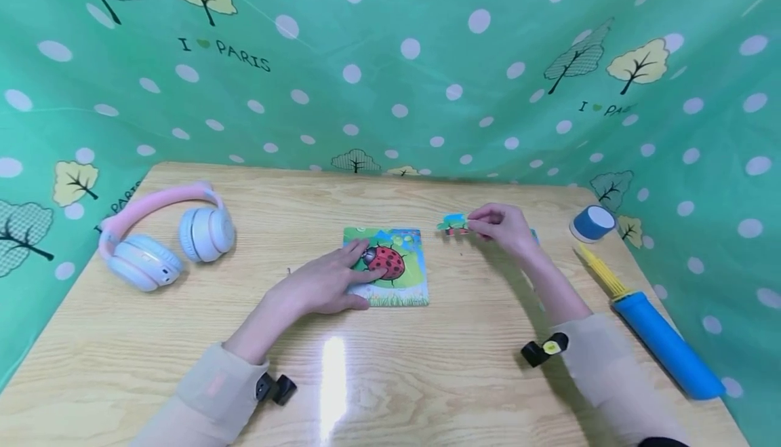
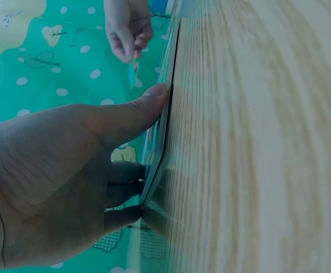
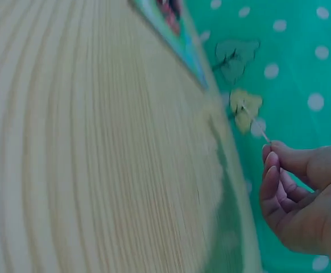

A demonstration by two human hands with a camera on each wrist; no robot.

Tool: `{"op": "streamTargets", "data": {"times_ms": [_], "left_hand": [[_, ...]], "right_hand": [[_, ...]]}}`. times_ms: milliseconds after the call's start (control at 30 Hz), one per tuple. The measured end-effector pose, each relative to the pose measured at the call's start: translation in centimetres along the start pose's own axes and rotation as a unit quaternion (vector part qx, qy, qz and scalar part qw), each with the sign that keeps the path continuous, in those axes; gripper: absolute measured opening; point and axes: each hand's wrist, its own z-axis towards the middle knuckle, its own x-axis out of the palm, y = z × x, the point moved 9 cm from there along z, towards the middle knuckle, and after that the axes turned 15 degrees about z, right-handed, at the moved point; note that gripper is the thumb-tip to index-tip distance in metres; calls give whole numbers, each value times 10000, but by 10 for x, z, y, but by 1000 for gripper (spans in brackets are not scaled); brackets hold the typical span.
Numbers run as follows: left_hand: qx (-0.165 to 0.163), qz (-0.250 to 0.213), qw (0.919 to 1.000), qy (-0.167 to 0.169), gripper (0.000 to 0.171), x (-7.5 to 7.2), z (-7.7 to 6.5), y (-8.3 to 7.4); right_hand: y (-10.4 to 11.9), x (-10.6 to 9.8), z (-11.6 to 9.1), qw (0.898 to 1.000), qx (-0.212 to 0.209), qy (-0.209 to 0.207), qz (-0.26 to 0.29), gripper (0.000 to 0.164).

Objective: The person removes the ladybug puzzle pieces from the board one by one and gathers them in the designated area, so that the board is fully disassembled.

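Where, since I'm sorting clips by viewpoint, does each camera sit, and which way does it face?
Head: worn on the head, facing forward and down at the table, ladybug board and cloth; left hand, right hand and both forearms show.
Left wrist: on that wrist, facing along the table past the board's edge, tilted sideways; left hand close, right hand beyond.
Right wrist: on that wrist, facing along the table toward the cloth, also tilted; right hand shows, pinching a small piece.
Shared: both wrist views show the right hand and board.
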Motion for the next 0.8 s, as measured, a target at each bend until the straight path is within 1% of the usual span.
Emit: {"op": "streamTargets", "data": {"times_ms": [200, 300, 400, 500, 567, 667, 800], "left_hand": [[-9, -41, 10000, 18, 61, 0, -1, 1], [-11, -48, 10000, 35, 61, 0, -2, 1], [-28, -60, 10000, 37, 62, 1, -3, 2], [-25, -89, 10000, 15, 62, 2, -4, 2], [-10, -96, 10000, -9, 61, 2, -4, 2], [11, -88, 10000, -34, 62, 0, -3, 1], [22, -38, 10000, -44, 62, 0, -2, 0]], "right_hand": [[-14, -42, -3, 9987, 125, -109, -483, 29], [-21, -55, -5, 9983, 144, -114, -552, 29], [-29, -62, -6, 9985, 191, -107, -509, 29], [-35, -66, -5, 9979, 280, -116, -581, 29], [-38, -69, -3, 9966, 297, -115, -754, 28], [-37, -69, -3, 9934, 192, -110, -1128, 23], [-34, -70, -5, 9862, 22, -93, -1652, 19]]}}
